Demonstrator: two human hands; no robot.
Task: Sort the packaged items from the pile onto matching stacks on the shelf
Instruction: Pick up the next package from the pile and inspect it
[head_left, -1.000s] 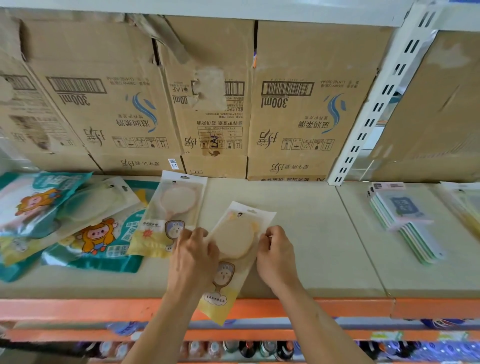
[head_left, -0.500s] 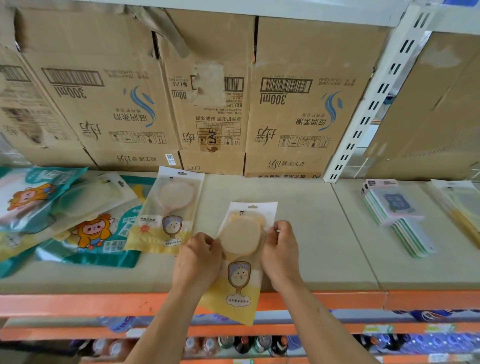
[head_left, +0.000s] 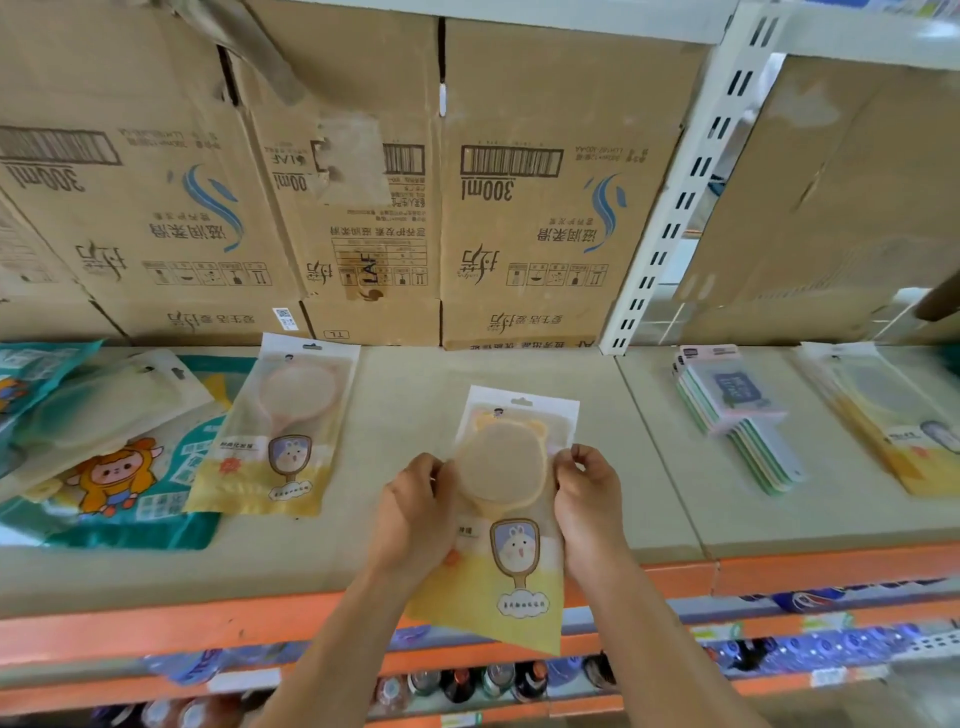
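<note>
While holding the mirror packet (head_left: 511, 499) over the front of the shelf (head_left: 405, 410), pinches its left edge with the left hand (head_left: 415, 512) and its right edge with the right hand (head_left: 589, 506), fingers of both curled onto the film beside the round head inside. Hangs with the top end above the board and the bottom end out past the orange front rail (head_left: 156, 623). Probably light and thin: glossy film, likely slippery, floppy at the yellow lower end, stiffened only by the hard round piece within; possibly breakable, so better laid down than dropped. Best taken as now, at the two edges flanking the round head, where the insert backs the film. Runs its long axis front to back, hang-hole end pointing away toward the cartons (head_left: 519, 234), printed handle end pointing toward the body. Matches the flat packet (head_left: 291, 431) lying to the left, turned roughly the same way, beside the mixed pile (head_left: 114, 467); well apart from the pastel stack (head_left: 737, 415) at right.
</note>
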